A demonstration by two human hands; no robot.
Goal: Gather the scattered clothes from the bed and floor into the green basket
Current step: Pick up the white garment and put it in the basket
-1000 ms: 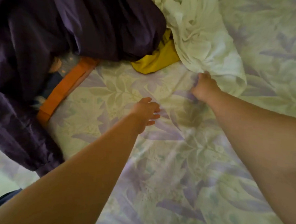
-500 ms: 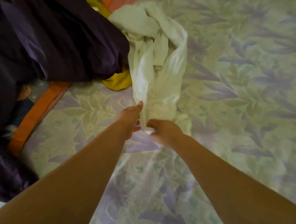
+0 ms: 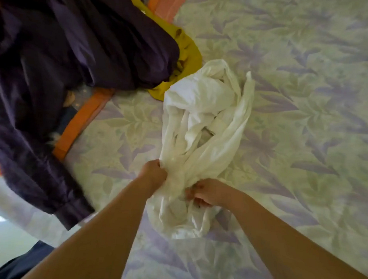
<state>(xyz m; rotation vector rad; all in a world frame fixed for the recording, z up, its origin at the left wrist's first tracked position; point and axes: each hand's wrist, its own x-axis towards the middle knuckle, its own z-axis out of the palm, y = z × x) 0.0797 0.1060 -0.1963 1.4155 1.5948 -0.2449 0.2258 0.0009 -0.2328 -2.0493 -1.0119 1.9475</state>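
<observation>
A crumpled white garment (image 3: 203,127) was held over the leaf-patterned bed (image 3: 308,103). Its near end was bunched in the left hand (image 3: 153,173), whose grip was curled around the cloth, and pinched by the right hand (image 3: 208,193), fingers folded into the fabric. Just beside it, a yellow garment (image 3: 189,54) lay partly covered by a dark purple garment (image 3: 76,59). The green basket was not seen.

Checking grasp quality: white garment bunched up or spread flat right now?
Bunched. The white garment is crumpled in folds on the bed sheet; the left hand and right hand grip its gathered near end.
</observation>
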